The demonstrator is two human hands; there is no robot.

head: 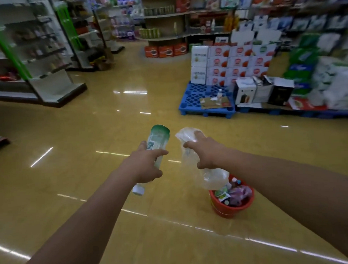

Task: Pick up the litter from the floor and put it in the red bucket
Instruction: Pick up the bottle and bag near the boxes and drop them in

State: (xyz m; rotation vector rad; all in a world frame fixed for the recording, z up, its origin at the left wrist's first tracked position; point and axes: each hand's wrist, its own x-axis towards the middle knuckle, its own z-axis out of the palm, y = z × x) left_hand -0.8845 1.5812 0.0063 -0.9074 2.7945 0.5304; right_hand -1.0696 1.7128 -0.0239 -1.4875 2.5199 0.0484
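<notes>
My left hand (145,165) grips a clear plastic bottle (158,139) with a green-tinted base and a white cap, held base-up and cap-down above the floor. My right hand (207,153) grips a crumpled clear plastic bag (210,178) that hangs down over the rim of the red bucket (230,209). The bucket stands on the floor below and to the right of my right hand. It holds several pieces of litter, among them small bottles and a purple wrapper.
A shiny yellow shop floor (109,124) stretches ahead. A blue pallet (199,96) with stacked cartons (232,63), cardboard and a small bottle stands ahead on the right. Shelving (36,58) lines the left, more shelves the back and right.
</notes>
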